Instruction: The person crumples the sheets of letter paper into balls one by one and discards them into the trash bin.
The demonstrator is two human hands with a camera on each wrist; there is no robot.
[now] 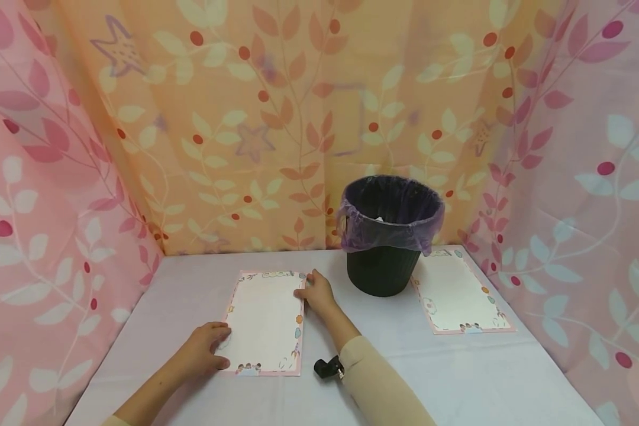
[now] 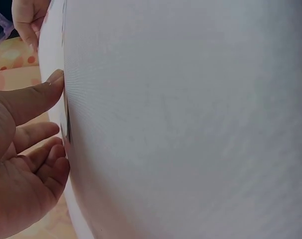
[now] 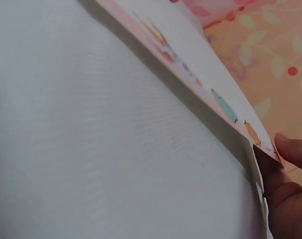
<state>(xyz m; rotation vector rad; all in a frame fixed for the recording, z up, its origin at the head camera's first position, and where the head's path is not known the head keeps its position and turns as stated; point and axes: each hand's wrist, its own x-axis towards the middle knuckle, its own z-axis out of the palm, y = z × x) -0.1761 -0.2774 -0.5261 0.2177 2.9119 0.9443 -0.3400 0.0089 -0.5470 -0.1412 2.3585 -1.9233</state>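
paper (image 1: 263, 322) in right fingers (image 3: 295, 152)

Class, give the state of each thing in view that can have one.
Held sheet: blank centre, right edge lifted
Bin: upright, uncovered
Purple bag: folded over the bin's rim
Second sheet: lying on the table, partly behind the bin
Left hand: touching the held sheet's left edge
Right hand: pinching the held sheet's right edge

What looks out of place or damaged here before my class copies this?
Mainly the black bin: it hides part of the bordered sheet on the right, and I cannot tell whether it stands on it. Its purple liner is crumpled. The held sheet shows no obvious damage.
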